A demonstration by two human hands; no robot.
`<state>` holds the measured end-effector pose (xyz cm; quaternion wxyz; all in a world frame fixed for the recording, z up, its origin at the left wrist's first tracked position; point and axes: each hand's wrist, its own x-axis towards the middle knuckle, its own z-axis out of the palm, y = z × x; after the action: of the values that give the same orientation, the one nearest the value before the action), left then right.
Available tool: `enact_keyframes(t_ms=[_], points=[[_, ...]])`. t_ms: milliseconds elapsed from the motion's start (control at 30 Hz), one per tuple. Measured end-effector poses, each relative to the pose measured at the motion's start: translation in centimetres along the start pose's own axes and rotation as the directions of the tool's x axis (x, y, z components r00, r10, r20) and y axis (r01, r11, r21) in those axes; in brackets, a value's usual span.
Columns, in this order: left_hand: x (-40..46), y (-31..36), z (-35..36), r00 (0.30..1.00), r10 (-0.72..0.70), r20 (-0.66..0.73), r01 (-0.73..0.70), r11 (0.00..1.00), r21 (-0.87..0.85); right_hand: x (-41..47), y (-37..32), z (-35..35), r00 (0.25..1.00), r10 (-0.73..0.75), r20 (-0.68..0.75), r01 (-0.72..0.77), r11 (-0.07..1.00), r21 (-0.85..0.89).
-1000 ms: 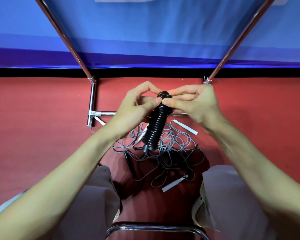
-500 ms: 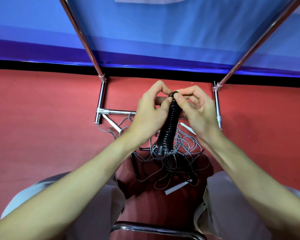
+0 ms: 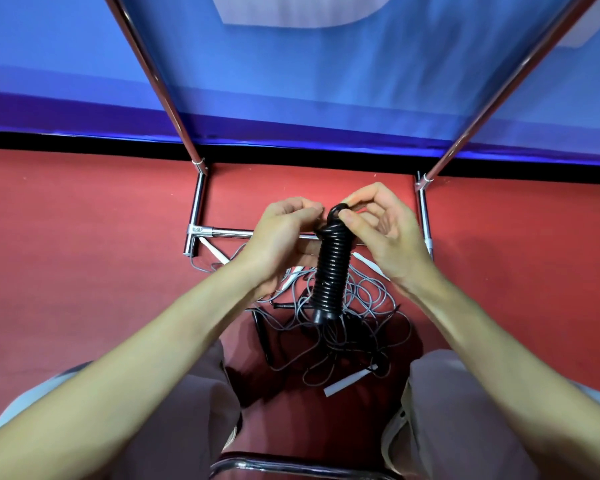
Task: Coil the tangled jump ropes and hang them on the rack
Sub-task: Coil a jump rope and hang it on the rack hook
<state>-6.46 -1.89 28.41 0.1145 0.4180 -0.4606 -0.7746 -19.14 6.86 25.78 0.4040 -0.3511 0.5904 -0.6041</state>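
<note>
While you sit with your knees apart, you hold a black coiled rope (image 3: 330,271) up in the air in front of you, between your two hands. It is wound tight like a spring and hangs almost straight down. Your left hand (image 3: 280,241) is curled around the top part of the coil from the left side. Your right hand (image 3: 383,233) pinches the small loop at the very top with its thumb and first finger, and its other fingers are bent loosely. Below the coil, a messy pile of gray ropes (image 3: 354,313) lies on the red floor (image 3: 84,258) between your legs, with white handles (image 3: 345,384) and black handles (image 3: 262,337) sticking out. The shiny metal rack (image 3: 198,206) stands on the floor just behind the pile, and its poles go up in front of a blue wall (image 3: 326,81). The edge of a metal chair (image 3: 291,467) shows at the bottom.
</note>
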Motion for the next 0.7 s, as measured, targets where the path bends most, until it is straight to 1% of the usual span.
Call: enact_keyframes(t_ms=[67, 200, 300, 400, 500, 533, 600, 700], points=[[-0.2, 0.1, -0.1, 0.999, -0.038, 0.037, 0.035, 0.997, 0.068, -0.2, 0.1, -0.1, 0.999, 0.010, 0.048, -0.009, 1.000, -0.014], [-1.1, 1.0, -0.9, 0.975, -0.082, 0.206, 0.059, 0.992, 0.115, -0.5, -0.5, -0.7, 0.991, 0.035, 0.125, -0.035, 0.999, -0.002], [-2.0, 1.5, -1.1, 0.963, -0.087, 0.257, 0.045, 0.986, 0.163, -0.9, -1.2, -1.1, 0.980, 0.048, 0.193, -0.056, 0.998, 0.040], [-2.9, 1.6, -1.0, 0.966, -0.066, 0.248, -0.002, 0.964, 0.265, -1.2, -2.1, -1.3, 0.965, 0.054, 0.257, -0.054, 0.999, -0.007], [-3.6, 1.6, -0.9, 0.981, 0.066, 0.185, -0.140, 0.894, 0.426, -1.6, -2.5, -1.0, 0.970, 0.069, 0.234, -0.059, 0.997, -0.052], [-3.9, 1.7, -0.7, 0.980, 0.106, 0.170, -0.170, 0.885, 0.433, -1.9, -2.6, -0.9, 0.974, 0.068, 0.218, -0.058, 0.997, -0.053], [-4.7, 1.8, -0.1, 0.981, 0.132, 0.145, -0.175, 0.920, 0.352, -2.4, -3.2, -0.4, 0.980, 0.082, 0.181, -0.081, 0.997, -0.017], [-6.3, 2.6, 1.3, 0.980, 0.169, 0.101, -0.189, 0.952, 0.241, -3.6, -4.9, 0.7, 0.980, 0.171, 0.105, -0.180, 0.980, 0.084]])
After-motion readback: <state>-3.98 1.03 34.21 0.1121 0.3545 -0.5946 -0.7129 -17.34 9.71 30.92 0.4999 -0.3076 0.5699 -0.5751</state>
